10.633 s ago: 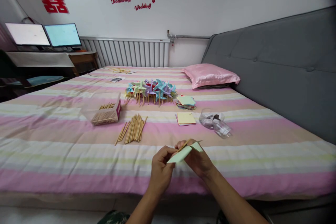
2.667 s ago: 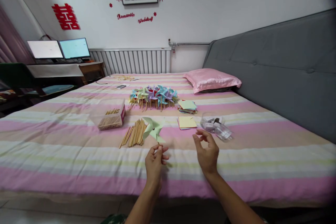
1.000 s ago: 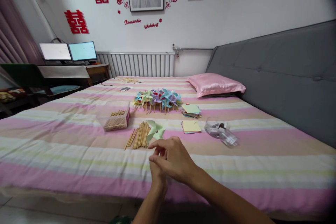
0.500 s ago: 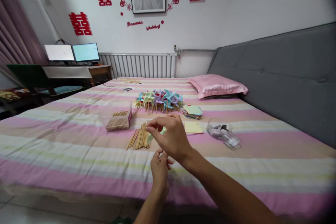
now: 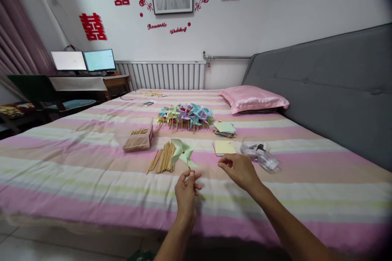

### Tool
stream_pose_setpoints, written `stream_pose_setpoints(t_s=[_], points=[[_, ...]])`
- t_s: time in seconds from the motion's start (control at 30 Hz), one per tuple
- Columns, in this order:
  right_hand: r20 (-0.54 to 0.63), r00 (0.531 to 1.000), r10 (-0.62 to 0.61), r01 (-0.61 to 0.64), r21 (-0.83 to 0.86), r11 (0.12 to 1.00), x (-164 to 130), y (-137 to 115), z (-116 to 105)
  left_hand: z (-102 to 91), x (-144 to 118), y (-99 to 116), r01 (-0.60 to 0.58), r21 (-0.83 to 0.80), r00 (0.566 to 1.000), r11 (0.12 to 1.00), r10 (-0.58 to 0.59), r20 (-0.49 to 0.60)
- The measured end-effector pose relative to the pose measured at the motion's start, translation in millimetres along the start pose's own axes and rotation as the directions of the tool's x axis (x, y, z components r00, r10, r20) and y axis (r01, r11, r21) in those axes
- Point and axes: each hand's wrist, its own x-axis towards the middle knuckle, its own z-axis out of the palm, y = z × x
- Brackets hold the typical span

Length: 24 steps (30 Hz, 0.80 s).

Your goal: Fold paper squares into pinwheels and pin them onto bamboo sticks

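Pinched by its stick in my left hand [image 5: 186, 189] is a pale green paper pinwheel [image 5: 183, 152], its blades facing me with a small dark dot at the centre. My right hand [image 5: 240, 169] hovers to the right of it, apart from the pinwheel, thumb and fingertips brought together; whether anything small is between them I cannot make out. Just left of the pinwheel lies a bunch of thin wooden sticks [image 5: 165, 158]. A stack of yellow paper squares [image 5: 224, 147] is just beyond my right fingertips.
Finished pinwheels [image 5: 185, 115] stand in a cluster further back, beside more coloured paper [image 5: 225, 127]. A clear box of sticks [image 5: 136, 142] sits at left, clear plastic containers [image 5: 260, 155] at right. A pink pillow [image 5: 254, 98] lies by the grey headboard [image 5: 330, 85].
My right hand has moved away from the pinwheel to the right, uncovering its blades. My left hand has stayed nearly in place, still holding the stick.
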Motion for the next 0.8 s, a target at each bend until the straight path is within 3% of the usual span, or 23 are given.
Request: stream_pose_setpoints(t_s=[0.13, 0.23, 0.3, 0.43, 0.57, 0.8], points=[[-0.025, 1.000, -0.016, 0.019, 0.127, 0.992, -2, -9, 5, 3.1, -2, 0, -0.012, 0.012, 1.000, 1.000, 0.012, 0.029], [0.053, 0.995, 0.083, -0.096, 0.320, 0.943, -8, -18, 15, 5.0, -5, -2, -0.027, 0.027, 0.998, 0.999, 0.026, 0.060], [0.157, 0.973, 0.169, -0.223, 0.450, 0.865, -12, -19, 29, 5.6, -7, -5, -0.039, 0.042, 0.995, 0.998, 0.035, 0.089], [0.309, 0.921, 0.238, -0.389, 0.689, 0.612, -17, -13, 58, 5.4, -9, -8, -0.072, 0.084, 0.988, 0.994, 0.060, 0.140], [0.318, 0.902, 0.291, -0.425, 0.768, 0.479, -17, -9, 72, 4.3, -10, -9, -0.088, 0.123, 0.985, 0.988, 0.068, 0.158], [0.260, 0.883, 0.391, -0.429, 0.785, 0.447, -12, -3, 66, 5.2, -11, -9, -0.085, 0.150, 0.983, 0.985, 0.058, 0.175]])
